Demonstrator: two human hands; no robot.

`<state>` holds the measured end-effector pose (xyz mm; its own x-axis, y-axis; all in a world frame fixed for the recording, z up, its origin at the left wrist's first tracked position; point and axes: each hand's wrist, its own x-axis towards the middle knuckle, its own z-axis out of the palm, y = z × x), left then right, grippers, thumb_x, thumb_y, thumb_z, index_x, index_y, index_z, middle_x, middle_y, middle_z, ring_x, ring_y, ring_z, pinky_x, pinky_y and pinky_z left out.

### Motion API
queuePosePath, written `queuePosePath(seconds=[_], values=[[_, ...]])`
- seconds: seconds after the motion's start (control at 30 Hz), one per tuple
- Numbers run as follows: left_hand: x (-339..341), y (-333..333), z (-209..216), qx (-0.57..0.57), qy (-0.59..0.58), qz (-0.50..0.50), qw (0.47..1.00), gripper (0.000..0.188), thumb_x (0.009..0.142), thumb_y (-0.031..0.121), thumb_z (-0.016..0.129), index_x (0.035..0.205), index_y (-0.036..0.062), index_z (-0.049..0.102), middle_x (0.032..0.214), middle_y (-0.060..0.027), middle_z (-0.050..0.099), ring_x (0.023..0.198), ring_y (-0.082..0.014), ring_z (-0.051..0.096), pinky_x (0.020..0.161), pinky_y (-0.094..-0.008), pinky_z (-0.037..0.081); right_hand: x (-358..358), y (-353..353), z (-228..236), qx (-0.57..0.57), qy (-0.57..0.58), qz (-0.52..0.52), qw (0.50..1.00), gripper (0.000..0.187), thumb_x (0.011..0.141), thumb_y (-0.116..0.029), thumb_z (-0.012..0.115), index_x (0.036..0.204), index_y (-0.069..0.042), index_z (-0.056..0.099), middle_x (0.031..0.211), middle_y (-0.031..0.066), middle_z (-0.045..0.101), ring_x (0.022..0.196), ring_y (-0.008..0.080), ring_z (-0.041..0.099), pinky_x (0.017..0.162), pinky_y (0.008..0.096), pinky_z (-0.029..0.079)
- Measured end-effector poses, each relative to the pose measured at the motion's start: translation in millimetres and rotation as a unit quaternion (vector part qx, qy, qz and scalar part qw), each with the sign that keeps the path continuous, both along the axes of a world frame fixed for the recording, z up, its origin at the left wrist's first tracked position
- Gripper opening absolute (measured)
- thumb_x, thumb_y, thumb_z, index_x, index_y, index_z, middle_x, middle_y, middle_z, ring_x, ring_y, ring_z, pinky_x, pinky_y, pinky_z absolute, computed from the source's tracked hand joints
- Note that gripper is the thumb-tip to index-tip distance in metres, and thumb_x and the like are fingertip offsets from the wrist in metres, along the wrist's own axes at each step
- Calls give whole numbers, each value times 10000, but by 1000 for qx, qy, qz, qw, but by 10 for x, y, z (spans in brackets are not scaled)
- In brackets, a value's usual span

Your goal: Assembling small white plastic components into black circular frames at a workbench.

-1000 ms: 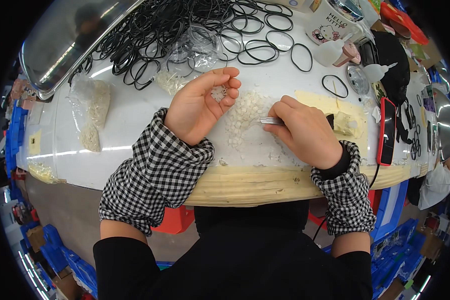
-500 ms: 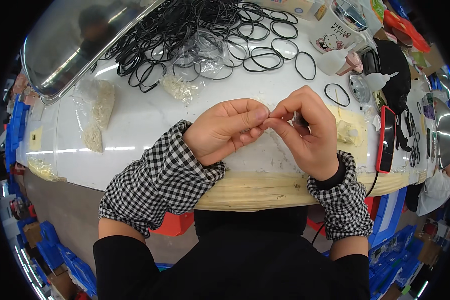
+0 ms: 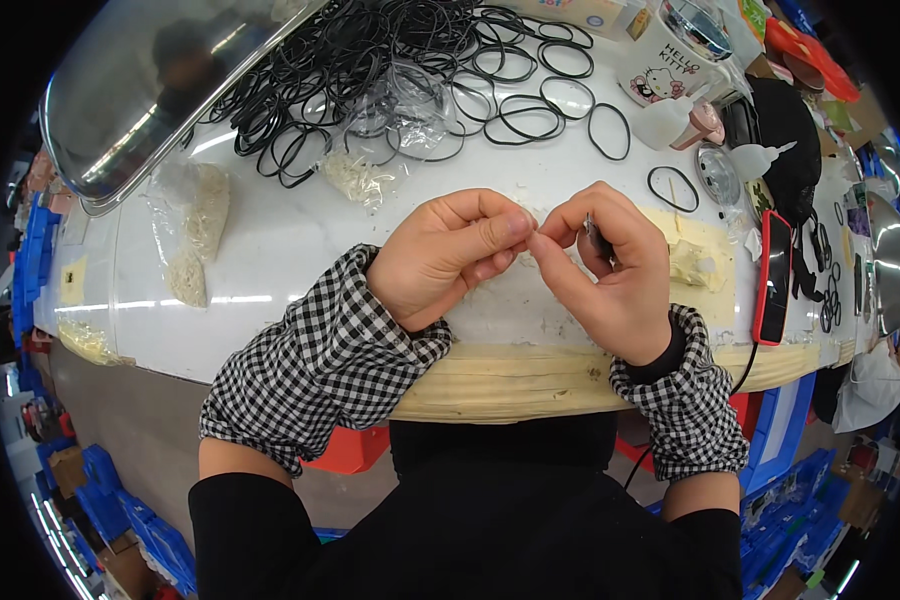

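Above the table's front edge, my left hand (image 3: pixel 445 255) is closed in a pinch of thumb and forefinger. My right hand (image 3: pixel 615 275) pinches right beside it, the two sets of fingertips almost meeting. Whatever lies between the fingertips is too small to make out. A small dark metallic piece (image 3: pixel 598 238) is tucked against the curled fingers of my right hand. Beyond my hands lies a large heap of black rubber rings (image 3: pixel 370 60), with single rings (image 3: pixel 609 132) spread to its right. A clear bag of small pale pieces (image 3: pixel 360 178) rests at the heap's near edge.
A shiny metal tray (image 3: pixel 140 100) stands at the far left, near another bag of pale pieces (image 3: pixel 206 215). To the right are a white tub (image 3: pixel 670 60), a yellow pad (image 3: pixel 715 275) and a red-cased phone (image 3: pixel 773 280) on a cable. Tape covers the table edge (image 3: pixel 510 385).
My right fingers have shifted slightly and the thumb is straighter, so the dark metallic piece shows more. My left hand has barely moved, still pinching.
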<state>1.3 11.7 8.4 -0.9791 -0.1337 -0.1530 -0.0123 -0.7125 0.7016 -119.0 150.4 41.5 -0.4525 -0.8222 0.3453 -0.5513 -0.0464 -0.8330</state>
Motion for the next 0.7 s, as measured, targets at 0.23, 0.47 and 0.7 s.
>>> queuePosePath(seconds=[0.23, 0.47, 0.7], values=[[-3, 28, 21, 5, 10, -29, 1000, 165, 939, 201, 507, 936, 47, 567, 800, 28, 538, 700, -41, 461, 625, -161, 394, 28, -9, -16, -20, 16, -15, 1000, 123, 724, -52, 687, 785, -23, 584, 704, 8, 521, 501, 52, 373, 427, 199, 283], [3, 29, 49, 41, 24, -31, 998, 187, 959, 218, 463, 937, 48, 537, 795, 31, 495, 692, -41, 424, 614, -152, 377, 0, -4, 13, 23, 98, 6, 995, 266, 770, -242, 699, 756, -27, 543, 617, 63, 511, 506, 168, 491, 452, 271, 363], [7, 50, 1, 42, 46, -32, 998, 181, 958, 212, 465, 964, 43, 529, 800, 23, 494, 689, -46, 414, 587, -144, 351, 16, -6, -36, 46, 146, -14, 988, 325, 817, -308, 644, 709, -42, 492, 603, 76, 521, 506, 236, 509, 456, 315, 384]])
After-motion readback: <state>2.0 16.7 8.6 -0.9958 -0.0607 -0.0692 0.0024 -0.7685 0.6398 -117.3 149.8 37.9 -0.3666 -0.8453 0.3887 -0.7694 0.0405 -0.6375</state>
